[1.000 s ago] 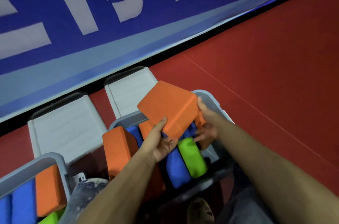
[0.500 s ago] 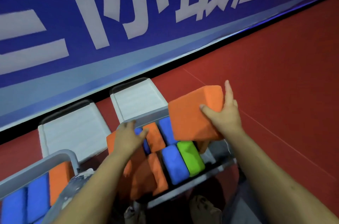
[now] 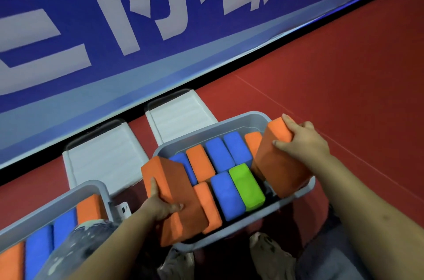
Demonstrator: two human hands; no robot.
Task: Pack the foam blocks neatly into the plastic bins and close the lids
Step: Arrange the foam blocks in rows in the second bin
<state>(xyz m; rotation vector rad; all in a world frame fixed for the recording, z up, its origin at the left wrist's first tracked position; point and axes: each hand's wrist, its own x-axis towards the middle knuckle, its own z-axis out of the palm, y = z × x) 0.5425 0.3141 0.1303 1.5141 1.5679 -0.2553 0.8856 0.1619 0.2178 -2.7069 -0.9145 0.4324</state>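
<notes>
A person looks down at a grey plastic bin (image 3: 231, 239) on a red floor (image 3: 344, 73), with the packing step in hand. The left hand (image 3: 160, 206) grips a large orange foam block (image 3: 174, 197) at the bin's left end, thumb curled over its near face and fingers wrapped round its outer edge; the block stands tilted, its lower end inside the bin. The right hand (image 3: 300, 142) grips a second orange foam block (image 3: 275, 165) at the right end, fingers spread and curled over its upper corner, the block leaning over the right rim. Between the two hands, just inward of the fingers, lie packed blocks in two rows: blue blocks (image 3: 226, 194), smaller orange ones and one green block (image 3: 246, 185). Beyond the fingers, toward a blue banner (image 3: 160, 15), two white lids (image 3: 181, 114) lie flat on the floor, so neither bin is closed. A second bin (image 3: 52, 201), to the outside of the left hand, holds blue and orange blocks. Judging by this, the next move calls for turning each held block upright and pressing it down into the gap at its end; the fit looks tight, so the foam may need squeezing before the lids can go on.
</notes>
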